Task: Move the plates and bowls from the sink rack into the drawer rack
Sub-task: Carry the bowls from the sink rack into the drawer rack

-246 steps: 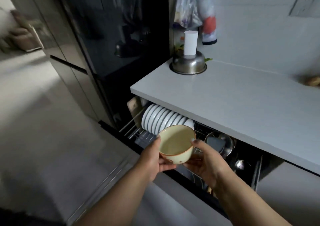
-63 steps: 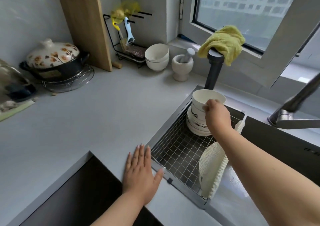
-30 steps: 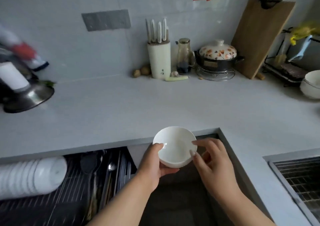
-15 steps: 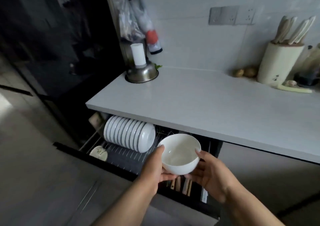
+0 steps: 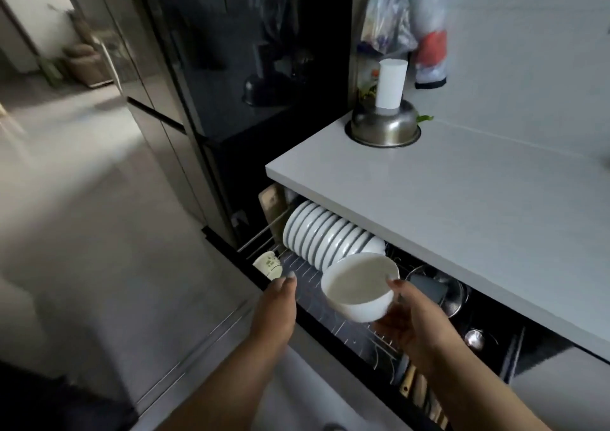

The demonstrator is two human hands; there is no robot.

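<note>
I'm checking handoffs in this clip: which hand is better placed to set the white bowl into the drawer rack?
Right, probably. The right hand alone grips the bowl, above the drawer rack beside the row of plates. The left hand is open and off the bowl.

Left hand (image 5: 277, 302) released bowl (image 5: 359, 285).

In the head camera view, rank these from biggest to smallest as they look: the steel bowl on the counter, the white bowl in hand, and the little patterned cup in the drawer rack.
1. White bowl, held by the right hand; it is nearest the camera, so its lead is unsure.
2. Steel bowl, nearly as wide but farther off.
3. Patterned cup, clearly the smallest, though partly hidden.
</note>
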